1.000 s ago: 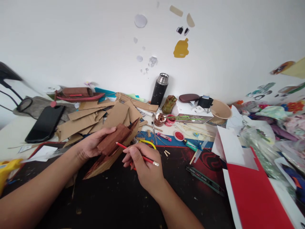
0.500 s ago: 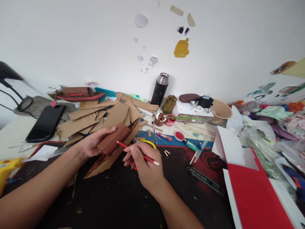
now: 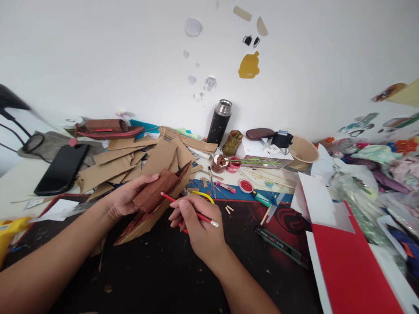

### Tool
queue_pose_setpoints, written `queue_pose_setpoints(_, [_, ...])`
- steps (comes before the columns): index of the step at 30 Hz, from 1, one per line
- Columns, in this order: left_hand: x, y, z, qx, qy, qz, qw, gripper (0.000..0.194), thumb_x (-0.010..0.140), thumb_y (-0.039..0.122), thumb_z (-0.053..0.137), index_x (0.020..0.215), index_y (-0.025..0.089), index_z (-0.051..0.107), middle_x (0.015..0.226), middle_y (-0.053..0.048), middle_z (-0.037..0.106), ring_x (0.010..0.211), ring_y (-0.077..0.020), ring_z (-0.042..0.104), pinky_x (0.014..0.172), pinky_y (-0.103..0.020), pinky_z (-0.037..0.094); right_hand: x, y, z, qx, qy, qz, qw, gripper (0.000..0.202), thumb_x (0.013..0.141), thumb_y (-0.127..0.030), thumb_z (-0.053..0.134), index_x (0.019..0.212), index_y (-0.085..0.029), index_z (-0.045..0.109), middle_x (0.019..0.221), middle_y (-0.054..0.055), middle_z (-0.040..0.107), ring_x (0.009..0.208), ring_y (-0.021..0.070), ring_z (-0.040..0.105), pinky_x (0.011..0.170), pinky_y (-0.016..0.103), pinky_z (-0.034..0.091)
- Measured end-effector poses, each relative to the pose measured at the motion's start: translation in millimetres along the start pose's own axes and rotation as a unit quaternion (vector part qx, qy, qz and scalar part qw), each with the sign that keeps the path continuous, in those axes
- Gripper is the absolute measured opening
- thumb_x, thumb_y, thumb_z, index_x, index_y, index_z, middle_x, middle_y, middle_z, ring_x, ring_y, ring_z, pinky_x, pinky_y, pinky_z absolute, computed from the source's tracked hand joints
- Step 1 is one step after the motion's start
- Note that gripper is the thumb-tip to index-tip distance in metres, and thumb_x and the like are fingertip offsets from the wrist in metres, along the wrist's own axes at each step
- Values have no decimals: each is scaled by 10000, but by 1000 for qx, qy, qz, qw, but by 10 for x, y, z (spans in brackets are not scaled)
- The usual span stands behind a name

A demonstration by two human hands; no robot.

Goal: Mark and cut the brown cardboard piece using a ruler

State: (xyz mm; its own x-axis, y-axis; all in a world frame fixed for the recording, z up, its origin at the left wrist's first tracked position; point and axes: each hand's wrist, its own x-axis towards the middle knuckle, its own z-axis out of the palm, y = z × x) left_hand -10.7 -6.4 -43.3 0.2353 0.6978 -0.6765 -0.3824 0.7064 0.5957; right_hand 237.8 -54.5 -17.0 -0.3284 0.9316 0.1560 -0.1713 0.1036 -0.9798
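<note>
Pencil (image 3: 189, 209) tip marginally nearer cardboard model (image 3: 153, 201)

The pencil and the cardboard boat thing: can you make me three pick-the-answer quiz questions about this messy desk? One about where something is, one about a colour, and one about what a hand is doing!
1. Where is the black phone?
A. at the desk's left side
B. beside the red folder
C. under the flask

2. What colour is the pencil?
A. blue
B. red
C. green

3. What is the left hand doing?
A. lying flat on the desk
B. holding the brown cardboard model
C. lifting the flask

Answers:
1. A, the phone lies far left, beyond the cardboard scraps.
2. B, its shaft is red with a silvery end.
3. B, its fingers wrap over the model's top, while the right hand has its grip on the pencil.
</note>
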Motion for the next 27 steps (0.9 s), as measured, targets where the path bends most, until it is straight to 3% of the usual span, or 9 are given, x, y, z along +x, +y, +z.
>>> queue_pose_setpoints(7, [-18, -4, 38, 3, -8, 1, 1000, 364, 852, 394, 891, 1059, 101, 831, 849, -148, 876, 652, -251, 796, 586, -293, 646, 23, 16, -18, 6, 37, 13, 999, 510, 1112, -660, 635, 1040, -194, 829, 833, 60, 801, 643, 146, 755, 539, 217, 560])
queue_pose_setpoints(15, [-12, 0, 32, 2, -3, -1, 1000, 361, 882, 376, 862, 1108, 96, 828, 857, -144, 882, 635, -244, 800, 583, -295, 655, 12, -14, -9, -3, 8, 7, 1000, 503, 1131, -634, 616, 1011, -194, 828, 811, 50, 793, 630, 138, 750, 573, 225, 598])
queue_pose_setpoints(21, [-34, 5, 69, 4, -13, -4, 1000, 360, 836, 390, 903, 1047, 108, 831, 856, -155, 882, 663, -260, 812, 581, -293, 657, 34, 8, -22, 3, 48, 12, 999, 501, 1113, -655, 636, 1036, -199, 829, 827, 58, 807, 639, 149, 762, 532, 219, 569])
queue_pose_setpoints(27, [-17, -11, 37, 14, -13, 14, 1000, 344, 896, 379, 851, 1105, 106, 825, 839, -128, 878, 635, -241, 802, 574, -286, 652, 16, 6, 0, -2, 20, 11, 1000, 484, 1127, -625, 624, 1017, -202, 833, 821, 53, 798, 631, 144, 756, 552, 228, 583])
